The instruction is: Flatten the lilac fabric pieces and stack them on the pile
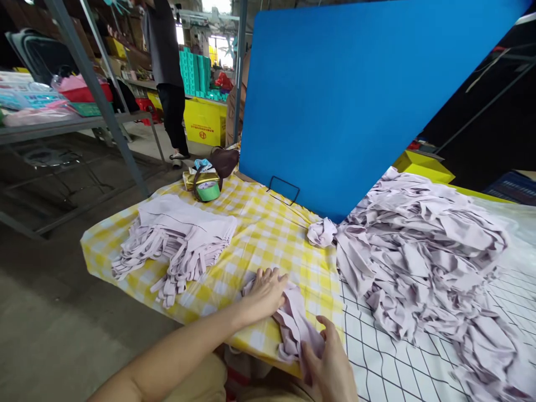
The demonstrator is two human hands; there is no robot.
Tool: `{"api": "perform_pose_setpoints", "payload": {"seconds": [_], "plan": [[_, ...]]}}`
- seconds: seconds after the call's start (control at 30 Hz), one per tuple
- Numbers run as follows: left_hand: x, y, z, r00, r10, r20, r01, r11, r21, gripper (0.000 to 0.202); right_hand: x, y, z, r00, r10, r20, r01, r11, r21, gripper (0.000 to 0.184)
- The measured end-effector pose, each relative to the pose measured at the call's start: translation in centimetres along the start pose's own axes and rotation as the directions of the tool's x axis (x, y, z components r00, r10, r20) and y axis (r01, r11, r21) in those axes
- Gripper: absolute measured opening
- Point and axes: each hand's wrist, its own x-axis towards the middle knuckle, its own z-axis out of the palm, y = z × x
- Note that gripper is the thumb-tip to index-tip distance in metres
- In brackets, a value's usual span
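A crumpled lilac-grey fabric garment piece [296,318] lies on the yellow checked tablecloth [268,245] at the near edge of the table. My left hand [268,290] rests flat on its far end, palm down and fingers stretched out. At the near right end is my right hand [330,363], its thumb touching the cloth and its index finger spread apart from the thumb. The other fingers of this hand are mostly hidden. To the left, a layered stack of similar lilac pieces [184,223] with narrow strap-like strips lies spread out.
A large heap of lilac fabric [419,251] covers the right side, partly over a white grid-patterned cloth [377,363]. A tall blue board [335,100] stands behind. Green tape [208,191] and a dark pouch [225,161] sit at the back left. A person [167,72] stands beyond.
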Motion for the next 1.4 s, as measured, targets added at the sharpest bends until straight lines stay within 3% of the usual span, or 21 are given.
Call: {"api": "perform_pose_setpoints", "payload": {"seconds": [0.1,0.2,0.27,0.4,0.43,0.47,0.53,0.57,0.6,0.67,0.77,0.93,1.0,1.07,1.2,1.27,1.33,1.4], "plan": [[0.9,0.9,0.9,0.997,-0.075,0.032,0.078,0.992,-0.102,0.048,-0.5,0.8,1.0,0.999,-0.042,-0.008,0.040,0.993,-0.111,0.052],[1.4,1.6,0.9,0.980,-0.119,0.157,0.166,0.928,-0.334,0.021,-0.8,0.5,1.5,0.993,-0.014,0.116,0.029,0.991,-0.127,0.039],[1.4,1.9,0.6,0.962,-0.103,0.254,0.208,0.876,-0.434,0.009,-0.7,0.1,1.6,0.986,-0.027,0.162,0.042,0.995,-0.089,0.029],[1.3,2.1,-0.2,0.915,-0.009,0.403,0.281,0.733,-0.620,0.021,0.0,-0.5,1.0,0.990,-0.111,0.092,0.099,0.987,0.127,0.024],[1.2,2.1,-0.5,0.910,0.000,0.414,0.319,0.637,-0.701,0.019,0.3,-0.7,0.7,0.990,-0.119,0.069,0.104,0.977,0.189,0.024],[1.1,2.1,-0.8,0.904,0.000,0.427,0.373,0.487,-0.790,0.017,0.6,-0.9,0.3,0.992,-0.119,0.041,0.107,0.966,0.235,0.024],[0.9,2.0,-1.5,0.883,0.008,0.469,0.468,0.050,-0.882,0.012,1.2,-1.4,-0.4,0.995,-0.101,-0.011,0.101,0.955,0.278,0.023],[0.8,2.0,-1.8,0.871,0.025,0.491,0.488,-0.170,-0.856,0.011,1.5,-1.7,-0.7,0.995,-0.094,-0.022,0.096,0.952,0.290,0.021],[0.8,2.0,-2.1,0.862,0.051,0.505,0.491,-0.336,-0.804,0.012,1.7,-2.0,-0.9,0.996,-0.086,-0.022,0.088,0.948,0.304,0.019],[0.6,2.2,-2.6,0.859,0.109,0.500,0.484,-0.492,-0.723,0.014,2.1,-2.8,-1.1,0.997,-0.068,0.032,0.052,0.927,0.371,0.017],[0.3,2.8,-3.1,0.860,0.196,0.472,0.492,-0.567,-0.660,0.022,2.4,-4.0,-0.9,0.984,-0.030,0.176,-0.083,0.797,0.599,0.025],[-0.6,2.5,-3.6,0.869,0.171,0.464,0.478,-0.532,-0.699,0.028,2.5,-5.3,-0.2,0.896,0.033,0.442,-0.425,0.352,0.834,0.043],[-1.0,2.0,-3.9,0.896,0.152,0.417,0.435,-0.491,-0.755,0.027,2.7,-5.5,-0.2,0.880,-0.005,0.475,-0.464,0.207,0.861,0.042],[-1.3,1.4,-4.2,0.910,0.187,0.369,0.414,-0.417,-0.809,0.029,2.8,-5.8,-0.3,0.872,-0.059,0.486,-0.475,0.136,0.869,0.036],[-1.6,0.4,-5.2,0.869,0.308,0.388,0.455,-0.184,-0.871,0.035,3.0,-6.4,-0.6,0.799,-0.139,0.585,-0.562,0.170,0.809,0.024],[-1.6,-0.1,-6.0,0.813,0.375,0.445,0.464,0.043,-0.885,0.035,3.2,-6.7,-1.0,0.745,-0.151,0.650,-0.622,0.196,0.758,0.023],[-1.4,-0.7,-6.9,0.686,0.478,0.548,0.419,0.356,-0.835,0.030,3.3,-6.9,-2.1,0.692,-0.180,0.699,-0.651,0.263,0.712,0.027],[-1.4,-1.2,-7.8,0.559,0.510,0.654,0.259,0.642,-0.722,0.017,3.4,-7.0,-3.8,0.654,-0.260,0.710,-0.594,0.404,0.695,0.032]]}}
